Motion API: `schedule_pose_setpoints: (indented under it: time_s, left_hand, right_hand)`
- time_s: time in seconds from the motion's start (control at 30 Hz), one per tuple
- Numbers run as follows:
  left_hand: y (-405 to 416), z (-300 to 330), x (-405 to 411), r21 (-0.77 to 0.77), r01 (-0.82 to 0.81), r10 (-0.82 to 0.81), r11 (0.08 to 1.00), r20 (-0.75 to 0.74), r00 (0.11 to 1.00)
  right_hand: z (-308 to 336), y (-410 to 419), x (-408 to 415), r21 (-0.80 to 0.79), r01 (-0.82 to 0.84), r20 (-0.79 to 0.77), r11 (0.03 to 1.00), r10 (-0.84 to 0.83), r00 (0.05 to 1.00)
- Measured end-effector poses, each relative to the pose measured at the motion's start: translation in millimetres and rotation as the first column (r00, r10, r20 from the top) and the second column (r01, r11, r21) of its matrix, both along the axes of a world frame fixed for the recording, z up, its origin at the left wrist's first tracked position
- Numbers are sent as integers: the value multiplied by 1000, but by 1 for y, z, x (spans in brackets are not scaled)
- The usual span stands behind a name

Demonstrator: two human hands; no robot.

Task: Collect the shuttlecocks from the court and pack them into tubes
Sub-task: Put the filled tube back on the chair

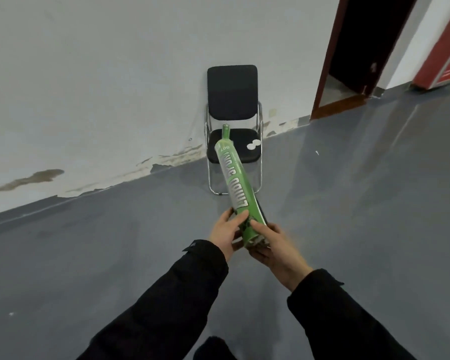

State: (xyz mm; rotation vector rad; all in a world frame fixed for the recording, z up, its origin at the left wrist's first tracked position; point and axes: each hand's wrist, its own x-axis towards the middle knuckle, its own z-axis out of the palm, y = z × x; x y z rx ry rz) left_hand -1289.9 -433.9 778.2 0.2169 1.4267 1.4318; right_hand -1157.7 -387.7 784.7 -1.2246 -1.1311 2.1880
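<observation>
The green shuttlecock tube (238,187) is gripped at its near end by the left hand (227,231) and right hand (273,249), its long axis pointed toward 12 o'clock at the black chair (233,100).

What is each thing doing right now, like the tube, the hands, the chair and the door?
Green tube: tilted, held near its bottom end.
Left hand: grips the tube.
Right hand: holds the tube's bottom end.
Chair: unfolded, against the wall.
White caps: lying on the seat.
Door: open, dark inside.
</observation>
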Motion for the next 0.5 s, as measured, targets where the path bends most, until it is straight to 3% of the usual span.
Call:
schedule_pose_setpoints:
  time_s: [0.5]
  left_hand:
    - [339, -48, -296, -36, -64, 64, 997, -4, 998]
  right_hand:
    - [-43, 344, -301, 4, -70, 89, 998, 69, 994]
